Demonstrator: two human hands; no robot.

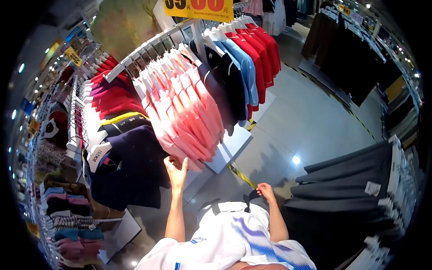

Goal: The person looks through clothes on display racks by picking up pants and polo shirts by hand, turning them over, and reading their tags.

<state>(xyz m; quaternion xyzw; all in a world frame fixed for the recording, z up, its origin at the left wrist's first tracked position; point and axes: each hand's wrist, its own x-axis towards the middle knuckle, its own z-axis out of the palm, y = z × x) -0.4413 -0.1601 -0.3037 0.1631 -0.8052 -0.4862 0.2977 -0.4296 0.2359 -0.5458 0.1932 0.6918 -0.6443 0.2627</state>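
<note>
From my head view, taking the middle of the view as the centre of the clock, my left grip (177, 164) is at about 8 o'clock, raised to the lower edge of the pink shirts (182, 110). Its thumb and fingers stand narrowly apart, right at the hem; the cloth partly hides the tips, so I can't say for sure whether I have pinched any fabric. The pink shirts hang in a tight row at 10 o'clock, on white hangers from a metal rail (148, 44).

My right grip (265, 191) is low, between 4 and 5 o'clock, fingers loosely curled close to the black strap (247, 201) at my waist. I cannot tell whether it holds anything.

Beyond the pink row, toward 1 o'clock, hang dark shirts, light blue shirts (243, 67) and red shirts (258, 47). A yellow price sign (198, 10) is near 12. At 8 to 9 o'clock, left of my raised grip, hangs a navy top (135, 157) on a white hanger. Dark grey garments (346, 175) hang between 3 and 4, and yellow-black tape (243, 176) runs along the floor (279, 139) at 5.
</note>
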